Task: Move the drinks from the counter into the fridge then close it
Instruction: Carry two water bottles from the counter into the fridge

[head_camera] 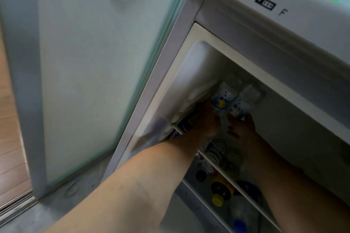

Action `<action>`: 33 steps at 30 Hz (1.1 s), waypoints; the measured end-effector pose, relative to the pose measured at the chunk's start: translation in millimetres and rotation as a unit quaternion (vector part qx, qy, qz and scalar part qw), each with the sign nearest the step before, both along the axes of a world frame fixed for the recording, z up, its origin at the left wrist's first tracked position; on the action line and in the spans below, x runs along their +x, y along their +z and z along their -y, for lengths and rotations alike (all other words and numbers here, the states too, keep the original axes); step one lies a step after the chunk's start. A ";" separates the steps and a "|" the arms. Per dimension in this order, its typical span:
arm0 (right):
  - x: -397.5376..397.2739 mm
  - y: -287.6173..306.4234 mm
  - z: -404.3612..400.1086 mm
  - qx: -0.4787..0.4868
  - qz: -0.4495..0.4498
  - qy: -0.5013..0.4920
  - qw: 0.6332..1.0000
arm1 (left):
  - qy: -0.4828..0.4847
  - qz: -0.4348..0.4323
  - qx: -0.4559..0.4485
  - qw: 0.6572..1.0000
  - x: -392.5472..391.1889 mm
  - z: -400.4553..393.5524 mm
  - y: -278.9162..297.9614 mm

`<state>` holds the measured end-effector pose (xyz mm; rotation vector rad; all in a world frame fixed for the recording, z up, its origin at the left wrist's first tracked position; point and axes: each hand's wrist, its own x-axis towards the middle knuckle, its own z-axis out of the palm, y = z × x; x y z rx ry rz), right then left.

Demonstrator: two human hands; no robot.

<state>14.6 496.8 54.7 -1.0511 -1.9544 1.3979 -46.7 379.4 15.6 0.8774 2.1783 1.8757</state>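
White-labelled bottles, two of them, sit side by side on the fridge's (236, 15) upper shelf, far in. Left hand (205, 121) grips the left bottle (220, 98); right hand (243, 128) holds the right bottle (237, 107). Step in hand: placing drinks. Next, I judge: let go once they stand steady, pull both arms out, then swing the open door (85, 62) on the left closed.

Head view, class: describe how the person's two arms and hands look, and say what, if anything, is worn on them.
Both forearms are bare up to the picture's edge: no sleeves, gloves, watch or bracelet show. The left hand and right hand are bare too; no rings can be made out, though the fingers are dim and blurred inside the fridge.
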 end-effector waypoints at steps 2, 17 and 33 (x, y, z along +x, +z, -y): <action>1.6 -1.6 -2.7 0.008 0.010 -0.005 1.000 | -0.007 0.015 0.003 1.000 -0.7 -0.9 1.8; -4.3 -0.4 -10.1 0.030 0.021 0.014 0.999 | -0.056 0.036 -0.134 0.989 -16.1 -4.9 8.6; 0.3 -10.4 8.7 0.042 0.022 -0.058 0.997 | -0.161 0.159 -0.062 0.972 21.0 42.4 23.1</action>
